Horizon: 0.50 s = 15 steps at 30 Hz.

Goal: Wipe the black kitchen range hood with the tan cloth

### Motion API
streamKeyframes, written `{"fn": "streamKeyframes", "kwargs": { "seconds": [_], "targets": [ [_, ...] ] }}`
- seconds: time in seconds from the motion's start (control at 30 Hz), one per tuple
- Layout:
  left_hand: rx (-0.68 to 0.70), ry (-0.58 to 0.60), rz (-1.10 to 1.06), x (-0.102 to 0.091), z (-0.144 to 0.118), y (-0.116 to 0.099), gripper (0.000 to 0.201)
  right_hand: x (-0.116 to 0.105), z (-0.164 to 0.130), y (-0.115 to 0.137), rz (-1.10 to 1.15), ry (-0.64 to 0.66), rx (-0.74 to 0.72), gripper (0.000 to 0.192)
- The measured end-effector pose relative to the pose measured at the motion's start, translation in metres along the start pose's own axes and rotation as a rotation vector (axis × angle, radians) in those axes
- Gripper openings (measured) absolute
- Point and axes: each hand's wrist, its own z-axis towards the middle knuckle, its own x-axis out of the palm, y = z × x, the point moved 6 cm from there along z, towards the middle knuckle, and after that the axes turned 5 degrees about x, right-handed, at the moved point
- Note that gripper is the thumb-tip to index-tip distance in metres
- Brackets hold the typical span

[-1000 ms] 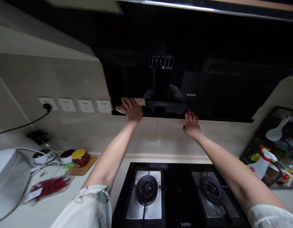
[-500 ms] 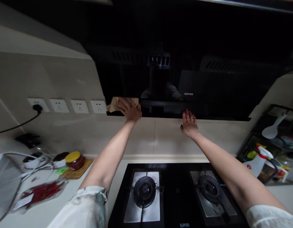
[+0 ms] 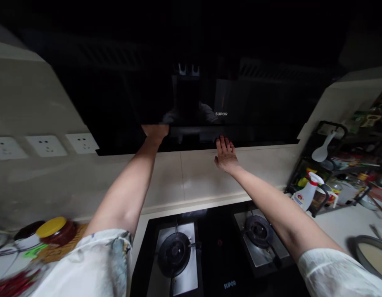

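Pale glossy wall tiles [image 3: 191,173] run behind a black glass gas hob with two burners [image 3: 209,251], and above them hangs a wide black glass range hood [image 3: 240,103]. The left hand [image 3: 155,131] is raised to the hood's lower edge, where its fingers are lost against the dark glass; whether they are curled or flat cannot be told, and no cloth can be made out under them. The right hand [image 3: 225,153] is laid flat with fingers spread, palm on the tile and fingertips touching the hood's lower rim, apparently as a brace for the reach. Three white wall sockets [image 3: 45,145] sit left of the hood. A white spray bottle with a red trigger [image 3: 305,193] stands by a black wire rack [image 3: 339,165] at the right, and a yellow-lidded glass jar [image 3: 56,230] rests at the left.
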Motion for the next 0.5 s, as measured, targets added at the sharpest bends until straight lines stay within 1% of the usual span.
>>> {"fn": "streamKeyframes", "kwargs": {
  "seconds": [0.13, 0.2, 0.27, 0.33, 0.37, 0.43, 0.5],
  "targets": [
    [0.020, 0.022, -0.054, 0.030, -0.001, -0.054, 0.053, -0.003, -0.001, 0.002, 0.028, 0.037, -0.004, 0.095],
    [0.061, 0.060, -0.068, 0.048, -0.003, -0.081, 0.058, -0.006, 0.000, 0.005, 0.054, 0.052, -0.012, 0.095],
    [0.086, 0.108, -0.095, 0.063, -0.005, -0.101, 0.064, -0.009, 0.001, 0.009, 0.083, 0.072, -0.020, 0.097],
    [0.109, 0.146, -0.106, 0.072, -0.007, -0.112, 0.066, -0.014, 0.003, 0.011, 0.109, 0.111, -0.028, 0.100],
    [0.116, 0.154, -0.092, 0.073, -0.008, -0.114, 0.064, -0.016, 0.002, 0.011, 0.120, 0.138, -0.043, 0.101],
    [0.129, 0.149, -0.018, 0.068, -0.010, -0.113, 0.060, -0.022, -0.001, 0.007, 0.143, 0.178, -0.118, 0.099],
    [0.136, 0.124, 0.068, 0.059, -0.014, -0.109, 0.057, -0.029, -0.009, -0.010, 0.161, 0.158, -0.187, 0.093]
  ]
}}
